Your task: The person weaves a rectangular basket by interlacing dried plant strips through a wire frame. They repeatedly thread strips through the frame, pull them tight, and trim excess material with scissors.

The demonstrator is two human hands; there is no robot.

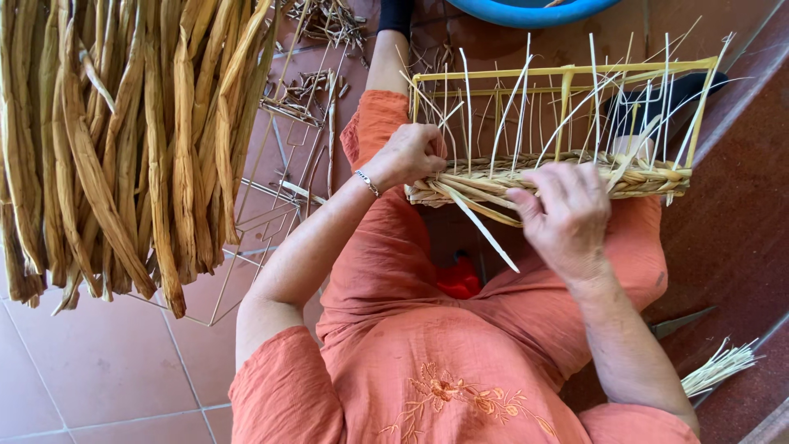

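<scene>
I am weaving a band of pale dried rush [567, 179] along the near edge of a yellow wire basket frame [567, 72] that rests across my lap, a little right of centre. My left hand [408, 154] is curled shut around the left end of the woven band, pinching it against the frame's corner. My right hand [567, 215] lies over the middle of the band, fingers bent and pressing down on the strands; I judge it is holding the working strand, though my own knuckles hide the grip. One flat loose straw strand [485, 234] juts toward me between my hands.

To do this well, I think I should keep the left hand clamped so the row does not loosen, pull each strand snug against the thin upright stakes [526, 107], and pack each pass tight onto the last.

The band looks thick, braided and golden, only a few rows high; the stakes above it stand bare and splayed.

A hanging bundle of long tan dried leaves [123, 148] fills the far left.
</scene>
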